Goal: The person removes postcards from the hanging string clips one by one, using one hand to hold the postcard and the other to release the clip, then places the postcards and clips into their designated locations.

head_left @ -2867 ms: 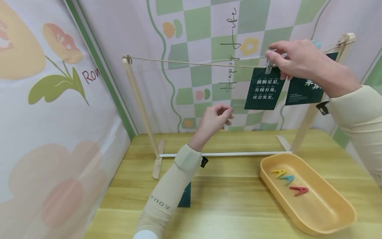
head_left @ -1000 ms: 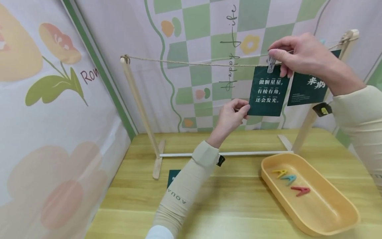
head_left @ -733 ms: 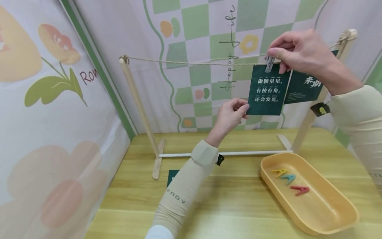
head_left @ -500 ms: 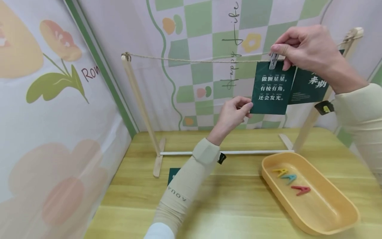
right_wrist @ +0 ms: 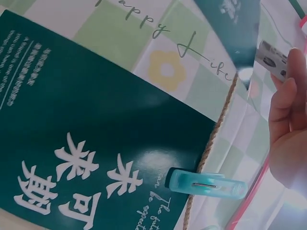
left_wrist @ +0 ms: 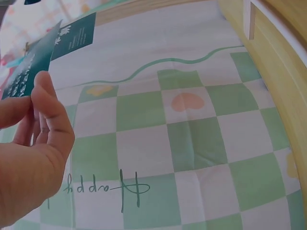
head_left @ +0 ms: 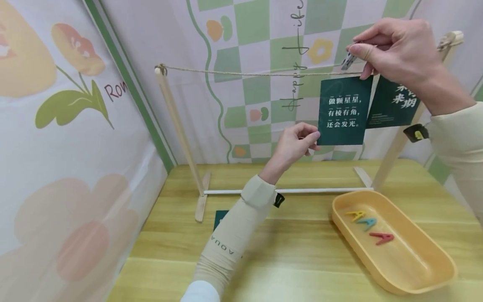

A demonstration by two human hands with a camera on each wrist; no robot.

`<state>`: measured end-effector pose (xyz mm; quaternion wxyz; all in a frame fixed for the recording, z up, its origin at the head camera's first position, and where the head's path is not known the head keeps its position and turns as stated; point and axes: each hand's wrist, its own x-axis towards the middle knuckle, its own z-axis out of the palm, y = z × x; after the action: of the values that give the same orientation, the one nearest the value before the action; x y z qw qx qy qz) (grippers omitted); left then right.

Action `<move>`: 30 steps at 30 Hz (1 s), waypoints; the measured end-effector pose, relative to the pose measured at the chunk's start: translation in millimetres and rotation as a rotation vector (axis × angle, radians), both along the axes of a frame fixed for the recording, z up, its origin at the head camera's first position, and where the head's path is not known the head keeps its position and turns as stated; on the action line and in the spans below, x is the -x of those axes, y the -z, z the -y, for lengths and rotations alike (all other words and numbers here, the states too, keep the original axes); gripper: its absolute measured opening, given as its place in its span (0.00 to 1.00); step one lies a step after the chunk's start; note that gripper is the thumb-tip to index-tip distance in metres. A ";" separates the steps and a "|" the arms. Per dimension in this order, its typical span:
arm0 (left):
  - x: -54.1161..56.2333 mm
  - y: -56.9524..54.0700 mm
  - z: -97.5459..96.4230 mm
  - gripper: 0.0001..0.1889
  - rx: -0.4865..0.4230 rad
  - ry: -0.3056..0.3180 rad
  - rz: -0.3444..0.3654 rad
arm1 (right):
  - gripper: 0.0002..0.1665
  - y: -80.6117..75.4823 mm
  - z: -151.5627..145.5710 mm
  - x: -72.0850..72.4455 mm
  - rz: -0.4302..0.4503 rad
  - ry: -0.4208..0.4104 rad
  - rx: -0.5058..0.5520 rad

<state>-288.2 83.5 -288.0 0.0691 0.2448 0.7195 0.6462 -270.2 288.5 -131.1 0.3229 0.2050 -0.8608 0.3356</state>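
My left hand (head_left: 296,144) pinches the lower left edge of a dark green card (head_left: 341,111) with white lettering. The card's top edge lies close to the twine (head_left: 241,74). Just above it, my right hand (head_left: 403,54) pinches a small grey clothespin (head_left: 349,61) between thumb and fingers, tilted and apart from the card. In the right wrist view, a second green card (right_wrist: 105,105) hangs from the twine by a light blue clothespin (right_wrist: 208,184). The left wrist view shows thumb and index finger meeting at the card's edge (left_wrist: 36,64).
The twine runs between two wooden posts (head_left: 179,132) joined low by a white rod (head_left: 313,191). An orange tray (head_left: 422,281) at right holds a yellow, a blue and a red clothespin (head_left: 382,238). Another green card (head_left: 220,218) lies partly under the left forearm.
The left hand has moved right and taken hold of the card's edge. The right hand has lifted the grey clothespin up off the card's top and tilted it.
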 end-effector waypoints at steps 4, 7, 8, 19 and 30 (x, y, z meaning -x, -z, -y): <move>-0.6 3.1 3.3 0.09 0.006 0.044 0.019 | 0.19 1.7 -2.3 -3.1 0.045 -0.048 0.079; -0.4 5.6 7.2 0.09 0.007 0.063 0.017 | 0.20 4.5 -3.7 -5.6 0.026 -0.044 0.059; -0.2 6.4 8.6 0.09 0.003 0.070 0.013 | 0.20 6.1 -4.3 -6.7 0.014 -0.033 0.037; -6.8 16.7 30.5 0.09 -0.062 0.114 0.006 | 0.20 28.5 6.1 -23.6 -0.060 0.026 -0.174; -24.4 24.3 62.7 0.09 -0.019 0.102 -0.010 | 0.21 48.3 21.0 -39.0 -0.273 -0.107 -0.353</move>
<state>-263.8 20.8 -312.3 0.0957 0.2850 0.7003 0.6475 -231.1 267.5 -179.3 0.3770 0.3473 -0.8425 0.1655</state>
